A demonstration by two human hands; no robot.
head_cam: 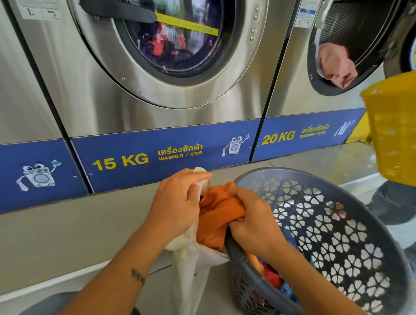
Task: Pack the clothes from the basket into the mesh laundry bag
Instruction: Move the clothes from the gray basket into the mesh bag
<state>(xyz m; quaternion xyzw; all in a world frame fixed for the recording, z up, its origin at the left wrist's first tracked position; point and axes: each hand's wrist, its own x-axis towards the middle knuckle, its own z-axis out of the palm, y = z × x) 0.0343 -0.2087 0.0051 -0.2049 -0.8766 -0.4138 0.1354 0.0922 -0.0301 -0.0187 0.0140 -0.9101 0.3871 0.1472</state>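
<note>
Forearms reach in from the bottom edge, and between them hangs the mesh laundry bag [191,274], a pale cream-white sack; its rim is gathered in the left hand [177,203], whose fingers curl round the edge and hold the mouth up, facing the other hand; the bag's body drops straight below that grip. The right hand [252,220] is clenched on a bunch of the orange garment [217,212], fingers wrapped in the cloth; the garment sits directly between the two grips, its bulk over the bag's mouth and partly sunk inside; the grey basket [329,223], with flower-shaped cut-outs, lies outward of and below the right hand's grip, its near rim touching the bag; red, blue and orange clothes [271,275] lie in it beneath the right wrist. Beyond both grips stands a steel washer [157,85] marked 15 KG; well off past the right grip a yellow basket [399,131] shows, blurred.

The step in hand looks to be stuffing the orange piece into the bag; the task seems only partway, with clothes left in the basket. The next move calls for pushing the bunch down past the left grip, letting go once the cloth is clear of the rim, and holding the mouth wide so nothing catches or spills back.
</note>
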